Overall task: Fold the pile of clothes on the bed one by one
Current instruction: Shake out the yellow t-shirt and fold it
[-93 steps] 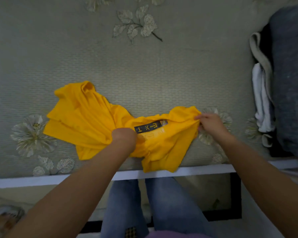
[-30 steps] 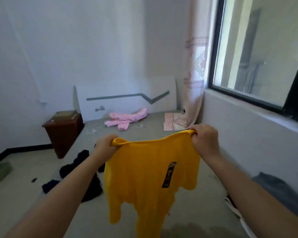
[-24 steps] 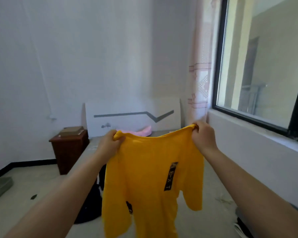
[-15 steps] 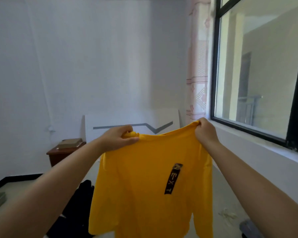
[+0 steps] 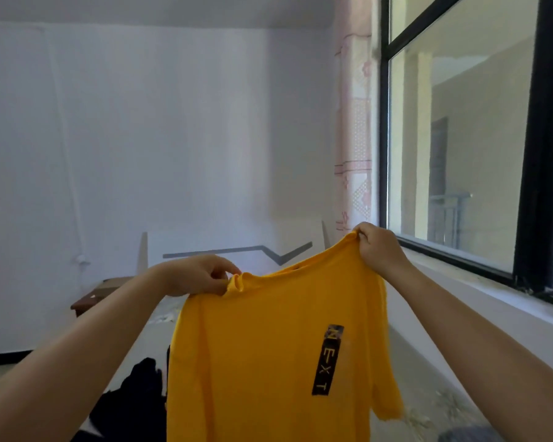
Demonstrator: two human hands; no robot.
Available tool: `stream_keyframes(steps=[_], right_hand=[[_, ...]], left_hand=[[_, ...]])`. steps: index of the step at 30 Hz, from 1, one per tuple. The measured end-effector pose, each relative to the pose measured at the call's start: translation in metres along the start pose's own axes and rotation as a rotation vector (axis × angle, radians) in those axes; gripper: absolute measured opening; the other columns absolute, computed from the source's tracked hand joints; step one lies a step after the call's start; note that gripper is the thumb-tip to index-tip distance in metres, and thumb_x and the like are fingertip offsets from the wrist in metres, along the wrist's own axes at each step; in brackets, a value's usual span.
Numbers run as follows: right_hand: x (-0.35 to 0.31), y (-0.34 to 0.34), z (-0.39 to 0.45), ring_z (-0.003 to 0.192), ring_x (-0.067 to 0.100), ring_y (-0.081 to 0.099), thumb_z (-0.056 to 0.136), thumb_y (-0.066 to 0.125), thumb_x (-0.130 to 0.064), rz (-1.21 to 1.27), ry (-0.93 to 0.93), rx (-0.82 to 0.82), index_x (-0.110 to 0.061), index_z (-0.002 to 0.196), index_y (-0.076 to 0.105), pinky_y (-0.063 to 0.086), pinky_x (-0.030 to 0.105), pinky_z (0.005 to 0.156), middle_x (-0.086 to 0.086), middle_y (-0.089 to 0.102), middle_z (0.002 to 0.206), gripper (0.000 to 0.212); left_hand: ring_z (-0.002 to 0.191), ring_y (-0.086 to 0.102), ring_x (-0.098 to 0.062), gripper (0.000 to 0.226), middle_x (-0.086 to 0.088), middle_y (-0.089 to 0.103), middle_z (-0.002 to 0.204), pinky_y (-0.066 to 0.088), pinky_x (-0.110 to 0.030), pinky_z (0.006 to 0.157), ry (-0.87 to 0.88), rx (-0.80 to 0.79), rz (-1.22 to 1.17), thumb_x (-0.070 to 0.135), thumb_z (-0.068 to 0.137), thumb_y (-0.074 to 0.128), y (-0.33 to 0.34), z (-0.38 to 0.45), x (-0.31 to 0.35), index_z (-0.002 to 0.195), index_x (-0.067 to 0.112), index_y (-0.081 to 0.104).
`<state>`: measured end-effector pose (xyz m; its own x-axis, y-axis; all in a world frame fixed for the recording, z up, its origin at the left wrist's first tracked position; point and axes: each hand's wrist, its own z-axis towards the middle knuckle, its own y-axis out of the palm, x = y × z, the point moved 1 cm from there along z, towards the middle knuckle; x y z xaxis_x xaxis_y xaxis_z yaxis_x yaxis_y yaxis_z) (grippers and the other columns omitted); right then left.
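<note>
Shirt fabric fills the middle of your view: the yellow T-shirt (image 5: 268,355) hangs in the air in front of you, raised clear of the bed (image 5: 428,371) and held up by its top edge. Your left hand (image 5: 198,275) pinches the cloth between thumb and fingertips at the left shoulder, where it bunches into a small fold. Your right hand (image 5: 379,247) sits higher, its fingers curled around the right shoulder seam, so the neckline slopes up toward the window (image 5: 460,138). A black vertical label (image 5: 328,360) reading NEXT shows on the right side of the front. Below your left forearm, dark clothes (image 5: 134,397) lie on the bed. A brown nightstand (image 5: 93,298) stands by the far wall, left of the bed.
</note>
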<state>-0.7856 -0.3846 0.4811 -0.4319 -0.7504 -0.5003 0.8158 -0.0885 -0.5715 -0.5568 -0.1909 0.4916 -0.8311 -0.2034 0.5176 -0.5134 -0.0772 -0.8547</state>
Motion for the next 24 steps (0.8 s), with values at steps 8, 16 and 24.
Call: stream_keyframes(steps=[8,16,24], right_hand=[[0.003,-0.012,0.006,0.084,0.034,0.056,0.096,0.035,-0.005,-0.017,-0.053,0.050,0.008,0.099,0.056,0.046,0.042,0.077,0.024,0.062,0.094,0.025],[0.011,-0.028,0.011,0.075,0.024,0.049,0.095,0.037,-0.002,-0.025,-0.147,0.008,0.003,0.101,0.058,0.037,0.026,0.063,0.023,0.062,0.089,0.022],[0.025,-0.023,0.009,0.075,0.016,0.046,0.096,0.036,-0.005,-0.076,-0.148,0.000,0.002,0.105,0.057,0.030,0.010,0.058,0.019,0.061,0.092,0.024]], left_hand=[[0.084,0.054,-0.019,0.028,-0.012,0.061,0.094,0.046,-0.024,0.072,0.020,0.350,0.010,0.026,0.096,0.043,0.012,0.025,0.000,0.099,0.007,0.063],[0.091,0.054,-0.019,0.023,-0.001,0.056,0.094,0.047,-0.030,0.079,0.151,0.372,-0.429,0.027,0.099,0.029,0.018,0.035,0.010,0.099,0.024,0.052],[0.095,0.049,-0.019,0.026,-0.005,0.053,0.102,0.038,-0.026,0.072,0.144,0.457,0.078,0.024,0.097,0.040,0.002,0.044,0.007,0.107,0.007,0.057]])
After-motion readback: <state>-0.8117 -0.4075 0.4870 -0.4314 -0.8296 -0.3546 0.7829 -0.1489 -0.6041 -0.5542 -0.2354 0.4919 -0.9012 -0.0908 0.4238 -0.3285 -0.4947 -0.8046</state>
